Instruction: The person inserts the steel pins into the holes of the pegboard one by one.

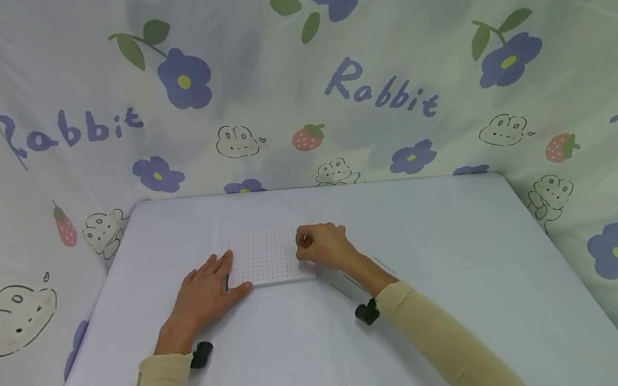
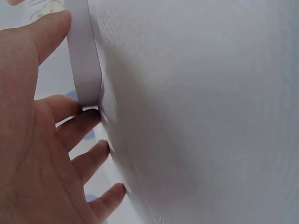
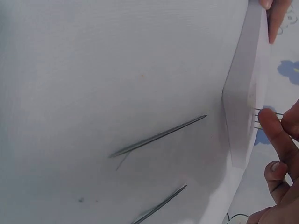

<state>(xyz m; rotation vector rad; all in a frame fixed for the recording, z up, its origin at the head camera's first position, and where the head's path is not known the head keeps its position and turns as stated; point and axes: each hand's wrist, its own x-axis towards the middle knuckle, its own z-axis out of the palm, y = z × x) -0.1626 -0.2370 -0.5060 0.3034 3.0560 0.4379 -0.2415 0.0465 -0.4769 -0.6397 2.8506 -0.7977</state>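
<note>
A white board [image 1: 267, 257] dotted with rows of small holes lies flat on the table. My left hand [image 1: 203, 298] steadies its left end, fingers spread straight at the side; the left wrist view shows the thumb [image 2: 56, 28] lying along the board's front edge [image 2: 84, 56]. At the right end, my right hand [image 1: 324, 245] has its thumb and forefinger brought together over the holes. Several thin metal pins [image 3: 257, 118] stand up from the board there, and the right fingertips [image 3: 268, 119] pinch among them, partly hiding them.
Two slim dark rods with pointed tips lie on the table right of the board, one rod [image 3: 159, 136] nearer it than the other rod [image 3: 161, 205]. A white cloth covers the table [image 1: 289, 362]. Behind hangs a flower-print curtain [image 1: 264, 77].
</note>
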